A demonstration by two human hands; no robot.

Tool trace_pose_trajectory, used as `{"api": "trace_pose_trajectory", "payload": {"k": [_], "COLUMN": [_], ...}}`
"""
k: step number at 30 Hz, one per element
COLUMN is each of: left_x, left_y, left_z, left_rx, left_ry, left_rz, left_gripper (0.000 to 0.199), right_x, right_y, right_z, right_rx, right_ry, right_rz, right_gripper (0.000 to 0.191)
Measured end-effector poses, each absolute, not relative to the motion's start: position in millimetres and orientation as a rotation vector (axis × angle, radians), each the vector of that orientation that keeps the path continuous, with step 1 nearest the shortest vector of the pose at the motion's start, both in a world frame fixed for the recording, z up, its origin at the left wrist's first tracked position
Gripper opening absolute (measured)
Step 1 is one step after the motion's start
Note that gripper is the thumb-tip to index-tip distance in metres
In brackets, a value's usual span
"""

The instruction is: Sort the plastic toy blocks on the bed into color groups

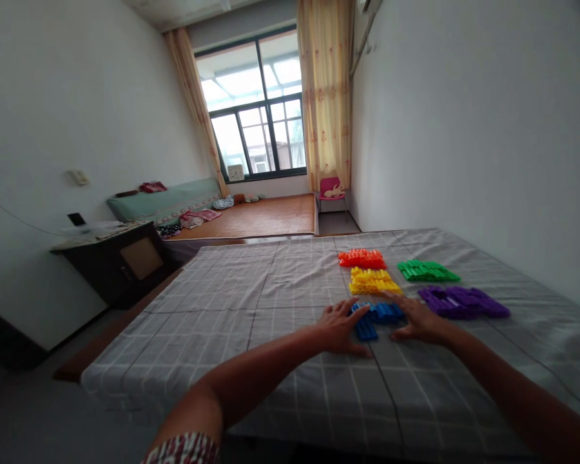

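Observation:
A group of small blue plastic pieces (387, 313), shaped like short strips or clips, lies on the checked grey cloth between my two hands. My left hand (338, 325) rests at their left side, fingers spread, with its fingertips at the edge of the blue pieces. From the right, my right hand (418, 319) reaches in with fingers apart and its fingertips beside the same group. Neither hand has closed round a piece. Just behind lie yellow pieces (374, 281), and beyond them orange-red pieces (361, 259). Purple pieces (464, 303) sit right of my right hand, with green pieces (428, 270) behind.
The cloth-covered table (212, 322) fills the foreground. A white wall (478, 129) runs along the right. Farther off are a low bed (265, 216), a pink chair (332, 188) and a window. A dark cabinet (125, 258) stands at the left.

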State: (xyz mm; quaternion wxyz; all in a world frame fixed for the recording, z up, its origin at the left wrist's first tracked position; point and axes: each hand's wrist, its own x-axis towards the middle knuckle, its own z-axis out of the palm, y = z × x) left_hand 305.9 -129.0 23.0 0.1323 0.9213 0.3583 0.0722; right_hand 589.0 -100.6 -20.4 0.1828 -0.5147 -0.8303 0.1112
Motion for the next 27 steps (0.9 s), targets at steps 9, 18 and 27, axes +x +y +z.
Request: {"api": "trace_pose_trajectory", "payload": {"k": [9,18,27], "left_x": [296.3,191.4,143.0], "left_y": [-103.0,-50.6,-37.6], "left_z": [17.7,7.6,-1.9], "left_rx": [2.706,2.443,2.062], "left_ry": [1.213,1.472,1.903], "left_rz": [0.356,0.797,1.264], "left_gripper": [0.093,0.077,0.058], "right_x": [523.5,395.2,327.8], "right_y": [-77.2,-32.5,-10.7], "right_z": [-9.9,1.1,-0.8], "right_rx": [-1.371,-1.31,-1.123], "right_ry": [-2.304,-2.133,-1.591], "right_rz": [0.392,0.474,1.109], "right_gripper": [0.071,0.041,0.045]}}
